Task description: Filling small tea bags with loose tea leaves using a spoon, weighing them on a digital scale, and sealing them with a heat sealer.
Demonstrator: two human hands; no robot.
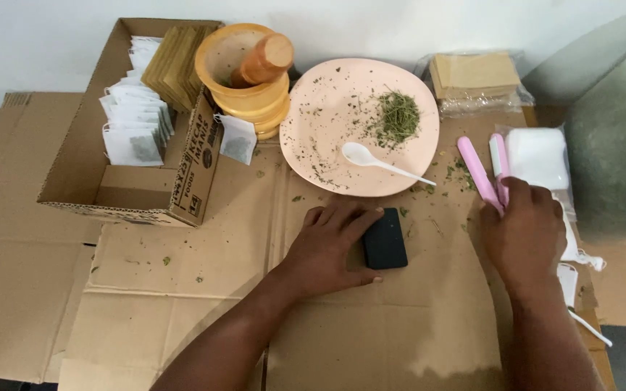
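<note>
- Covering the whole work surface is a sheet of flattened cardboard (182,289), brown and creased, with green flakes scattered over it.
- Standing at the far left is an open cardboard box (110,185), holding rows of small white sachets (133,123) and a stack of tan packets (174,66).
- Lying right of the box is a round pink plate (327,145), with a heap of dried green herb (398,116) on its far side and a white plastic spoon (378,159) resting across its near rim.
- Standing between box and plate is a wooden mortar (244,87) with its pestle (266,59) leaning inside.
- Resting flat on the cardboard is the left hand (327,250), fingers spread and loosely open; its fingertips and thumb touch the left edge of a small black device (385,240), which lies just right of the hand and just below the plate.
- Reaching to the right side is the right hand (523,235), its fingers curled over the near end of a pink clamp-like tool (481,170); whether it truly grips is hard to tell.
- Sitting just beside that tool, to its right, is a white packet in clear wrap (539,156).
</note>
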